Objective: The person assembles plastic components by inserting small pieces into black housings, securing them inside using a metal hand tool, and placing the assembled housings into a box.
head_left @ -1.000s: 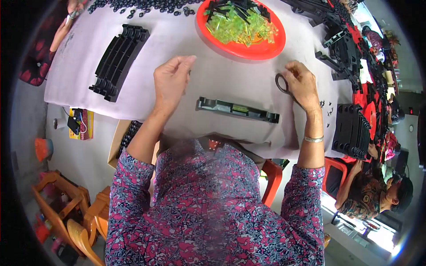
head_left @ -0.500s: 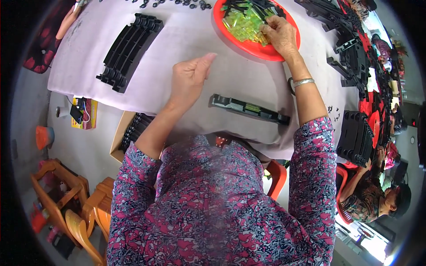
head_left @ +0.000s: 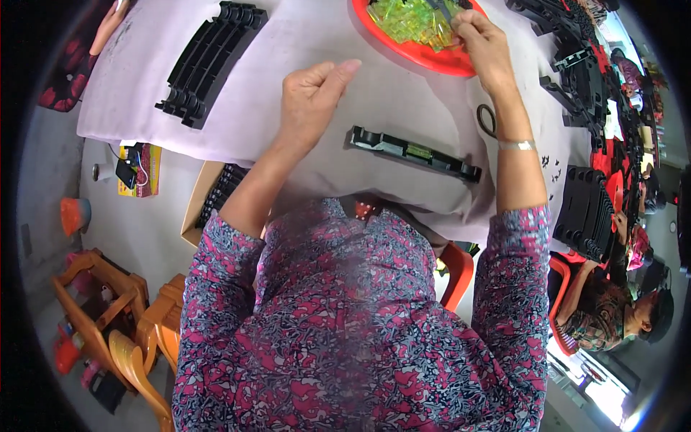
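My right hand (head_left: 486,50) is over the right rim of a red tray (head_left: 403,61), its fingers pinching a slim black plastic piece (head_left: 440,10). Clear yellow-green plastic pieces (head_left: 407,25) fill the tray below it. My left hand (head_left: 311,101) hovers above the cloth, fingers curled and thumb laid along them; whatever it may hold is hidden. Between my forearms a long narrow black plastic part (head_left: 414,153) lies on the table, with a yellow-green piece set in its middle.
Joined black plastic parts (head_left: 212,65) lie at the left on the pale tablecloth (head_left: 129,108). Black parts are stacked (head_left: 584,212) at the right, near a seated person (head_left: 612,309). A dark ring-shaped band (head_left: 486,120) lies by my right wrist. An open carton (head_left: 209,191) stands below the table edge.
My right hand has drawn back to the right from the tray's contents, now with a slim black piece in its fingers. The left hand stays curled. The view has shifted slightly.
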Demonstrator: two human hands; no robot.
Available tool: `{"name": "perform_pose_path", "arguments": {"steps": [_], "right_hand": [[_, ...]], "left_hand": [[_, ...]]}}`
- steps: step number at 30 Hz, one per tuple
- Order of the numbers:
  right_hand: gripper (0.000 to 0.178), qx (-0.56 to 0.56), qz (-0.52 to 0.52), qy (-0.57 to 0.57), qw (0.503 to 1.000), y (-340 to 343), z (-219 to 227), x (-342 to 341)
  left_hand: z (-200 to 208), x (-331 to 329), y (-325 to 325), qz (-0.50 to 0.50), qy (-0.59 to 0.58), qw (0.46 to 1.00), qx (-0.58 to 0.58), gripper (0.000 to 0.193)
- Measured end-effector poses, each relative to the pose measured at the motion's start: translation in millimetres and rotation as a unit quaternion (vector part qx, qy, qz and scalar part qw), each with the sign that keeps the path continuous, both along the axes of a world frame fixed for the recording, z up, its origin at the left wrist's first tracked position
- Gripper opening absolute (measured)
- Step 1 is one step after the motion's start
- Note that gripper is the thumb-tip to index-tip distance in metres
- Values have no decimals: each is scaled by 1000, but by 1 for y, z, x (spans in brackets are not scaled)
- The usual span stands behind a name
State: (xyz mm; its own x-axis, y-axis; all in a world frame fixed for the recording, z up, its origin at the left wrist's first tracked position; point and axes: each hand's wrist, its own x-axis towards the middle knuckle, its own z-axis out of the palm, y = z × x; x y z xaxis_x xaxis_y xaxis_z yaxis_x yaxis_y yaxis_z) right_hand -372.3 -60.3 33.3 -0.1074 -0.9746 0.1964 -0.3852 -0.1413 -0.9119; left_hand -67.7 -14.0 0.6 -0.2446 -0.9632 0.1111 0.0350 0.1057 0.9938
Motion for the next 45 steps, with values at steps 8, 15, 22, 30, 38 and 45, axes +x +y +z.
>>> {"name": "perform_pose_path", "arguments": {"steps": [8,15,22,30,38,45], "right_hand": [[9,155,154,-57,974,132,48,77],[8,121,87,-72,986,145,38,88],[8,78,-15,-104,991,163,32,98],[2,67,-65,-62,994,176,33,89],[3,151,-134,-82,976,191,28,90],[3,125,-97,-47,986,191,24,94]], "left_hand": [[39,-11,16,-98,-18,988,-120,20],[40,-12,37,-192,-8,981,-30,13],[43,-19,46,-193,-65,979,6,13],[36,-19,41,-217,-186,925,-250,27],[17,-23,45,-181,-272,878,-350,40],[21,-21,50,-204,-258,887,-325,36]]}}
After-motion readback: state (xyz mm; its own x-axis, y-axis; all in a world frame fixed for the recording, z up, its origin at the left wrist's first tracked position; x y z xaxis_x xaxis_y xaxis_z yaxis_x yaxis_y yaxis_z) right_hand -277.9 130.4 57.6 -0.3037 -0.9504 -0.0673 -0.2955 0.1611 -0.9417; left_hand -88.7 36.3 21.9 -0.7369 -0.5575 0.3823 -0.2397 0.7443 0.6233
